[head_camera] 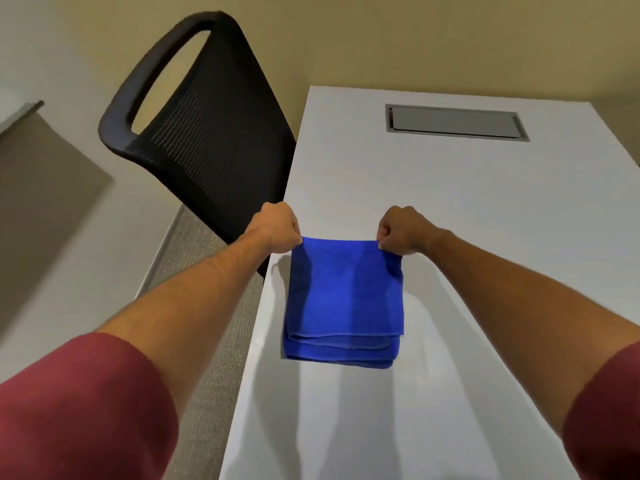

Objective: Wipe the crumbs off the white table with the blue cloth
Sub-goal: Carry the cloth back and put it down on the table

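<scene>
This looks like an office or meeting room. The plain white rectangular tabletop [450, 202] has a grey metal cable hatch with a flat hinged lid [456, 123] set flush into its far end, the kind of fitting that serves power and data leads on office desks. At the left edge of the tabletop stands a black mesh-backed office chair with a curved open handle at the top of its backrest [204, 133]. Below it, the floor is covered with grey short-pile carpet [204, 358], typical of commercial rooms. The walls are bare and painted pale beige [415, 39], without any domestic decoration.
</scene>
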A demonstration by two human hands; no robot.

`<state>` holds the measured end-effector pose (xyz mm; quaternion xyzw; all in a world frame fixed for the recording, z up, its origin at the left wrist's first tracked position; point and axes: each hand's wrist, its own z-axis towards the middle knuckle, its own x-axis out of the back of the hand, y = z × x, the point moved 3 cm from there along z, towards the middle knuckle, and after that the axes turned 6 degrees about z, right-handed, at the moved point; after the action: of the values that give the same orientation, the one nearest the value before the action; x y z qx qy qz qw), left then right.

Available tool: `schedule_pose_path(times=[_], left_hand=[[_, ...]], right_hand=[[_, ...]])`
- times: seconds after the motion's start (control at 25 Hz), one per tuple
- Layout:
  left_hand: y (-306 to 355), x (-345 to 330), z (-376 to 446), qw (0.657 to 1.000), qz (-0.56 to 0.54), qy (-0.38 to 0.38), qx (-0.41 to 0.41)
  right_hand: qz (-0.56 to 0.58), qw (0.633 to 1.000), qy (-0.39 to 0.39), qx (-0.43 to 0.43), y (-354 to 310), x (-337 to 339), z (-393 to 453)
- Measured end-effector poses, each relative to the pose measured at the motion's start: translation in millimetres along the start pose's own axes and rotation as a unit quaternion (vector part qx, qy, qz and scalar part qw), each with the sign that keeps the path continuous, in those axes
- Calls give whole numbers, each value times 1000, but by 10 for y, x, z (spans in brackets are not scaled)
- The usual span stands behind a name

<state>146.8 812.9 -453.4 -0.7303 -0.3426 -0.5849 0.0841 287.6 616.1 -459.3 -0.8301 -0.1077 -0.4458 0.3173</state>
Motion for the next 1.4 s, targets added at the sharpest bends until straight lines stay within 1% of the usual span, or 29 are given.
schedule_pose_path(times=[0.08, 0.16, 0.24, 0.32, 0.4, 0.56, 0.68, 0.8, 0.92, 1.08, 1.28, 1.4], left_hand=[[-16, -124, 186, 999, 1, 31, 15], [-25, -197, 273, 997, 9, 66, 30], [-33, -261, 279, 996, 17, 89, 28], [-51, -375, 214, 996, 2, 84, 1], [-44, -468, 94, 997, -9, 64, -38], [-54, -639, -210, 992, 2, 36, -121], [-143, -776, -441, 989, -1, 25, -145], [-232, -863, -622, 987, -13, 8, -159], [-281, -880, -755, 985, -20, -5, -169], [-310, -918, -882, 982, 16, -35, -185], [-304, -940, -954, 972, 111, -31, -204], [-275, -944, -1003, 965, 142, -38, -215]], right_hand=[[22, 999, 38, -1, 86, -107, 187], [21, 997, 74, 2, 111, -204, 272], [16, 994, 109, 11, 110, -278, 284], [8, 990, 138, 31, 132, -349, 201], [21, 987, 148, 52, 147, -387, 76], [47, 994, 76, 67, 190, -529, -219], [43, 996, 9, 73, 282, -686, -450], [46, 995, -26, 80, 366, -808, -656], [24, 994, -29, 107, 393, -849, -806], [-69, 983, -33, 165, 390, -911, -919], [-108, 978, -9, 178, 330, -976, -1003], [-158, 971, 6, 182, 262, -1013, -1053]])
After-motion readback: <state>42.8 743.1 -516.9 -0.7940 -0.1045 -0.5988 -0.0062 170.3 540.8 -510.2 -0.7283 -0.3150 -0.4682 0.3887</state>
